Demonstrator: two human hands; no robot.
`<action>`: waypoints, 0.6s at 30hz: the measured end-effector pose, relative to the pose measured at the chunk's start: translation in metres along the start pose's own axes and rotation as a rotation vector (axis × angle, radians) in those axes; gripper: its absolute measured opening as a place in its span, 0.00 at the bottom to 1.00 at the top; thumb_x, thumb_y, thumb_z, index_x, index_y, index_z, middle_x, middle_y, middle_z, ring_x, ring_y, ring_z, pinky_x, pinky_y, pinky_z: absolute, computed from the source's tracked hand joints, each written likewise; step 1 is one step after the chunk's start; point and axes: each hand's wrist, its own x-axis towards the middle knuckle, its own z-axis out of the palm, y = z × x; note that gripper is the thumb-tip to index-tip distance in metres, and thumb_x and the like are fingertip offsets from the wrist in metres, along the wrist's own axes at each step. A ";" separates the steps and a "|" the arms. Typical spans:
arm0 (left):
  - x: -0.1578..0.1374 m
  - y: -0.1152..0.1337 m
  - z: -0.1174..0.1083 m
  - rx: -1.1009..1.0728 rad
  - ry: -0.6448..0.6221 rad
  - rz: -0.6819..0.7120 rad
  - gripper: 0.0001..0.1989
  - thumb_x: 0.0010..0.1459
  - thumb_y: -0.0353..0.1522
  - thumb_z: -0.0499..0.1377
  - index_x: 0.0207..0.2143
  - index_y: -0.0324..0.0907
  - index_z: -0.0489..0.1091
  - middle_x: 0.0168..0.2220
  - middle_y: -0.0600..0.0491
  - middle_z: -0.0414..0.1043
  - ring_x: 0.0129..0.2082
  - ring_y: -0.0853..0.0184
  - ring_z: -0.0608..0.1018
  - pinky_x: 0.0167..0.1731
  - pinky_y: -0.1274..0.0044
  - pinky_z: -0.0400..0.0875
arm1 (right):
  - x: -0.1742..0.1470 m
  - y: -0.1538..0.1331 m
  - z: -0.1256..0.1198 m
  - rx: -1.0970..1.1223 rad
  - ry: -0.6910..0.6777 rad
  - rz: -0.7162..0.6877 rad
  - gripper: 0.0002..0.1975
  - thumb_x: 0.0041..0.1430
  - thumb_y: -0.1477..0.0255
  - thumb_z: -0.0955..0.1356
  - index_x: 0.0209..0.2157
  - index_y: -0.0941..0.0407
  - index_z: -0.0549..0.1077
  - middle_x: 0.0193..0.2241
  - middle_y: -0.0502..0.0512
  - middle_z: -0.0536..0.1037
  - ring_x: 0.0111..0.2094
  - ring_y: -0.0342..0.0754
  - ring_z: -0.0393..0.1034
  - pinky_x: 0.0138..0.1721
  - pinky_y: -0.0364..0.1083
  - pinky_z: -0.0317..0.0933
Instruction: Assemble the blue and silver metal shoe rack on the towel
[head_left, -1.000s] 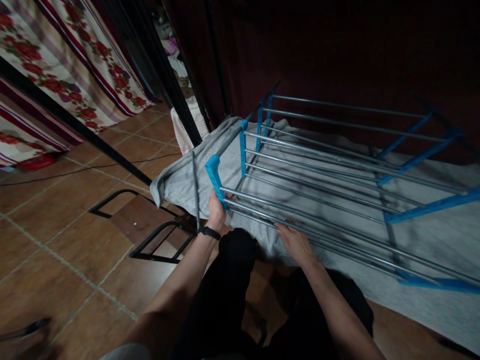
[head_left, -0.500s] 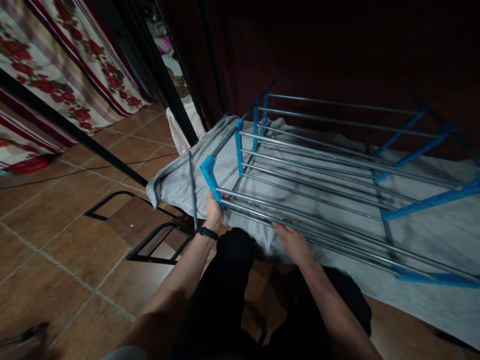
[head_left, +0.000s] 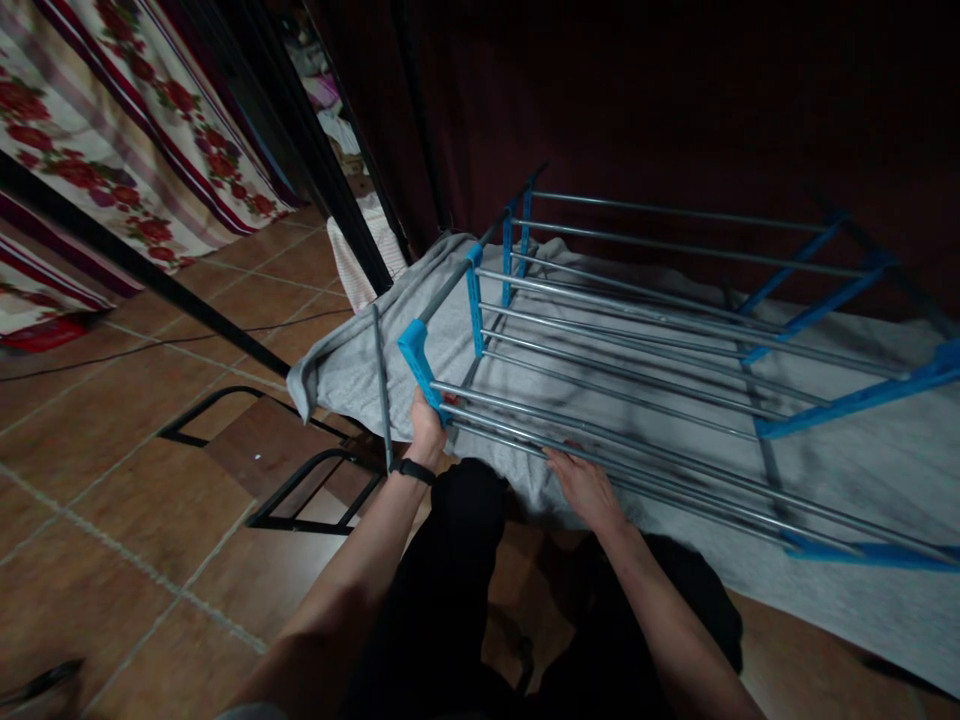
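Blue-and-silver rack (head_left: 637,312) on a grey cloth (head_left: 862,600)

In the head view, the rack lies along the cloth-covered surface, its near side by the front edge and its far side toward the back edge, against a dark red backdrop. Long, thin, silvery rods run side by side from end to end, a few catching a dull shine. Bright blue plastic brackets join them: upright pieces at the left end, flatter, slanting ones at the right. A blue elbow (head_left: 414,350) caps the near left corner, and a grey crossbar runs back from it. The rack's far right part fades into shadow.

The left hand (head_left: 427,425) is closed around the lower part of that elbow, near the cloth's front left corner, with most fingers hidden behind it. The right hand (head_left: 589,485) has its fingers bent around the lowest front rods, along the front edge; how tightly, I cannot tell. A grey tube (head_left: 382,390) stands tilted just left of the elbow, by the cloth's left end.
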 end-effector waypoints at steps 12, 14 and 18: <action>-0.006 0.000 0.002 0.045 0.025 -0.001 0.17 0.57 0.42 0.54 0.19 0.44 0.60 0.14 0.57 0.62 0.14 0.70 0.69 0.17 0.77 0.67 | 0.005 0.003 0.010 0.004 -0.004 -0.022 0.20 0.68 0.72 0.58 0.58 0.52 0.68 0.54 0.57 0.75 0.57 0.50 0.66 0.57 0.49 0.62; -0.008 0.001 0.003 0.048 0.040 -0.018 0.17 0.57 0.41 0.53 0.19 0.44 0.60 0.14 0.57 0.62 0.14 0.70 0.69 0.17 0.77 0.68 | 0.004 0.002 0.006 -0.033 -0.005 -0.029 0.21 0.68 0.73 0.57 0.59 0.51 0.68 0.55 0.57 0.74 0.59 0.52 0.65 0.58 0.51 0.61; -0.011 0.006 0.009 0.048 0.073 -0.037 0.15 0.58 0.37 0.49 0.20 0.44 0.56 0.13 0.59 0.60 0.14 0.69 0.67 0.17 0.76 0.69 | -0.001 -0.005 -0.004 -0.031 0.005 -0.043 0.21 0.68 0.75 0.56 0.59 0.54 0.67 0.56 0.59 0.72 0.58 0.53 0.65 0.57 0.52 0.62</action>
